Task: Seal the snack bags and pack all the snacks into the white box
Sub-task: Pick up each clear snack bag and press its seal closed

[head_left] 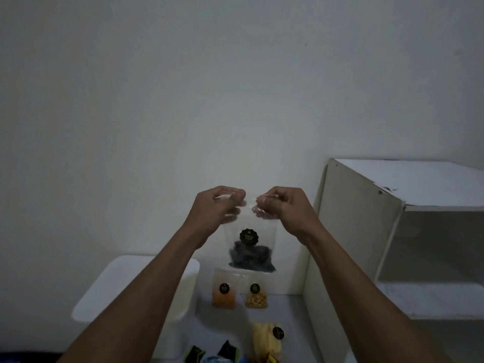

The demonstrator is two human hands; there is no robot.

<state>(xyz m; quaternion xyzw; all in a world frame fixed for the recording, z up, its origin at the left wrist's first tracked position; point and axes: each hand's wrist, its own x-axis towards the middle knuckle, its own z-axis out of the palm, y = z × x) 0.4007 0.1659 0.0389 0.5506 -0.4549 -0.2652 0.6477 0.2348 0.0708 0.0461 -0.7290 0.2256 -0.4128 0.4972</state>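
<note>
I hold a clear snack bag (250, 242) with dark pieces at its bottom and a black round sticker up in the air before the wall. My left hand (218, 208) pinches its top edge on the left, my right hand (281, 205) pinches it on the right. Below, a bag of orange snacks (224, 292) and a bag of pale round snacks (256, 296) stand on the table against the wall. A bag of yellow chips (268, 339) lies nearer me. The white box (110, 289) stands at the left, partly behind my left forearm.
A white open-fronted cabinet (379, 231) stands at the right on the table. Small dark and coloured packets (225, 352) lie at the bottom edge of the view. A plain wall fills the upper part.
</note>
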